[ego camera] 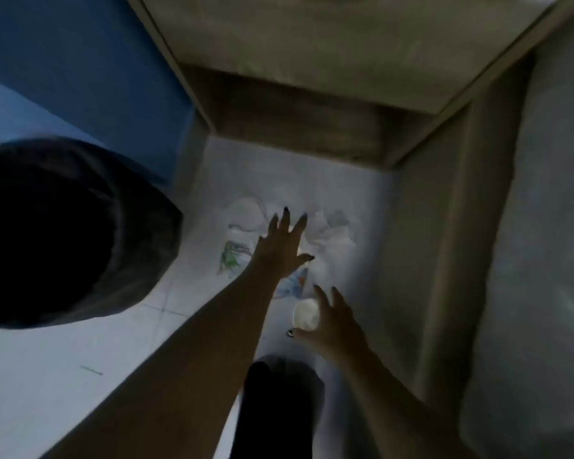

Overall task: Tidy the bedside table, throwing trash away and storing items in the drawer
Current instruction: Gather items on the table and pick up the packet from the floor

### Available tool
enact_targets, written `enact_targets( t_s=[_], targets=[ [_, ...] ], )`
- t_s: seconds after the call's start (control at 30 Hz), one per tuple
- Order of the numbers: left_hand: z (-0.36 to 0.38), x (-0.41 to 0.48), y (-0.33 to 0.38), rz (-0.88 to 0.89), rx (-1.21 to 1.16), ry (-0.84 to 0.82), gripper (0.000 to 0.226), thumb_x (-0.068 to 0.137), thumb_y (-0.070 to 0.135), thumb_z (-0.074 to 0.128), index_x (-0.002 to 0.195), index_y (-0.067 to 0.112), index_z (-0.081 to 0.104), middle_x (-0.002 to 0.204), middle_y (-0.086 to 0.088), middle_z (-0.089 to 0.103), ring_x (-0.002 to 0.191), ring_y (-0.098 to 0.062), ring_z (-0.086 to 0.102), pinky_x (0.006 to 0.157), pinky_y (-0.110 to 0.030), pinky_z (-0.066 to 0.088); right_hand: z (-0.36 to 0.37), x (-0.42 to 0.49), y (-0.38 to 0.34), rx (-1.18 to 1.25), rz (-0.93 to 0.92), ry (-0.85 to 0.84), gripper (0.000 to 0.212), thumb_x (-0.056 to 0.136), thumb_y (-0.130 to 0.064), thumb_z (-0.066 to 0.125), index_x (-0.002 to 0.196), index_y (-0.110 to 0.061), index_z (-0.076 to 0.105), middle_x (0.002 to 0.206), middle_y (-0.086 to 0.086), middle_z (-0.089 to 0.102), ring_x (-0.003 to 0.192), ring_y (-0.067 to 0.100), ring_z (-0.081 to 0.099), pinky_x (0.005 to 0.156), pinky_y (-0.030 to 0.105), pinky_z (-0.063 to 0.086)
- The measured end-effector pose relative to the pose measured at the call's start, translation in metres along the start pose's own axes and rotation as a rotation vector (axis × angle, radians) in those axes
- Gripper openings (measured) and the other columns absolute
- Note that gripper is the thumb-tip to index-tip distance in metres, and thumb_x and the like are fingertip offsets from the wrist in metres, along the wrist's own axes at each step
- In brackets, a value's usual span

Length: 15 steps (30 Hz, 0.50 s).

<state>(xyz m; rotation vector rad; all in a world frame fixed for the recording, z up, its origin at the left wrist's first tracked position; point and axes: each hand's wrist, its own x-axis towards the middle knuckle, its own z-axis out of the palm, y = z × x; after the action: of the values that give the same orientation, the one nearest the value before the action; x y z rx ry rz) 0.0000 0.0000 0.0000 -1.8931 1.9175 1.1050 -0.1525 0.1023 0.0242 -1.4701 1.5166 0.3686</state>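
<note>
I look down at a dim white floor [80, 376] in front of the wooden bedside table [312, 44]. Loose trash lies on the floor: a green-printed wrapper [232, 258], a blue-printed wrapper [294, 283], crumpled white tissue [332, 233] and thin clear plastic [246, 213]. My left hand [277, 250] stretches over this pile with its fingers straight and holds nothing. Closer to me, my right hand [332, 318] has its thumb and fingers curved round a small white round container [307, 314]. The picture is blurred.
A dark round trash bin [63, 233] stands on the floor at the left, beside a blue wall [80, 61]. A grey bed side [527, 260] runs down the right. A dark-clothed leg [279, 409] is at the bottom middle.
</note>
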Motion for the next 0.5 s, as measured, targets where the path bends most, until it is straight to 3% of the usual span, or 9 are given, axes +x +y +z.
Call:
enact_targets(
  t_s=[0.13,0.27,0.33,0.4,0.5],
  targets=[
    [0.052,0.054,-0.011,0.029,0.149,0.020,0.096,0.084,0.050,0.062,0.152,0.031,-0.002,0.160,-0.014,-0.014,0.147,-0.042,-0.001,0.106,-0.063,0.033,0.048,0.035,0.013,-0.046,-0.038,0.039,0.104,0.075,-0.057,0.069,0.149,-0.039,-0.002,0.161,0.005,-0.006,0.145,0.033,0.015,0.104,0.045,0.041],
    [0.091,0.077,-0.017,0.078,0.331,0.039,0.098,0.080,0.056,0.063,0.152,0.031,0.001,0.160,-0.017,-0.010,0.147,-0.043,0.001,0.106,-0.058,0.034,0.071,0.051,0.032,-0.063,-0.061,0.115,0.093,0.081,-0.049,0.067,0.149,-0.036,0.005,0.160,0.008,0.006,0.141,0.029,0.026,0.101,0.037,0.044],
    [0.098,0.079,-0.017,0.083,0.342,0.063,0.082,0.088,0.040,0.061,0.153,0.027,0.012,0.161,-0.017,-0.001,0.147,-0.041,0.009,0.104,-0.055,0.038,0.078,0.053,0.034,-0.058,-0.069,0.123,0.087,0.083,-0.045,0.067,0.148,-0.033,0.011,0.157,0.009,0.013,0.137,0.028,0.032,0.098,0.034,0.045],
    [0.099,0.074,-0.013,0.121,0.261,0.134,0.057,0.092,0.011,0.054,0.146,0.014,0.035,0.157,-0.020,0.020,0.142,-0.040,0.025,0.101,-0.052,0.043,0.080,0.052,0.034,-0.054,-0.059,0.133,0.085,0.083,-0.042,0.068,0.147,-0.031,0.013,0.154,0.009,0.018,0.134,0.028,0.035,0.095,0.033,0.046],
    [0.081,0.065,-0.002,0.158,0.175,0.211,0.044,0.083,-0.014,0.046,0.122,0.002,0.058,0.131,-0.020,0.053,0.119,-0.036,0.049,0.090,-0.045,0.052,0.066,0.041,0.031,-0.063,-0.020,0.116,0.082,0.083,-0.039,0.067,0.146,-0.029,0.015,0.151,0.009,0.020,0.132,0.028,0.035,0.095,0.034,0.047]
  ],
)
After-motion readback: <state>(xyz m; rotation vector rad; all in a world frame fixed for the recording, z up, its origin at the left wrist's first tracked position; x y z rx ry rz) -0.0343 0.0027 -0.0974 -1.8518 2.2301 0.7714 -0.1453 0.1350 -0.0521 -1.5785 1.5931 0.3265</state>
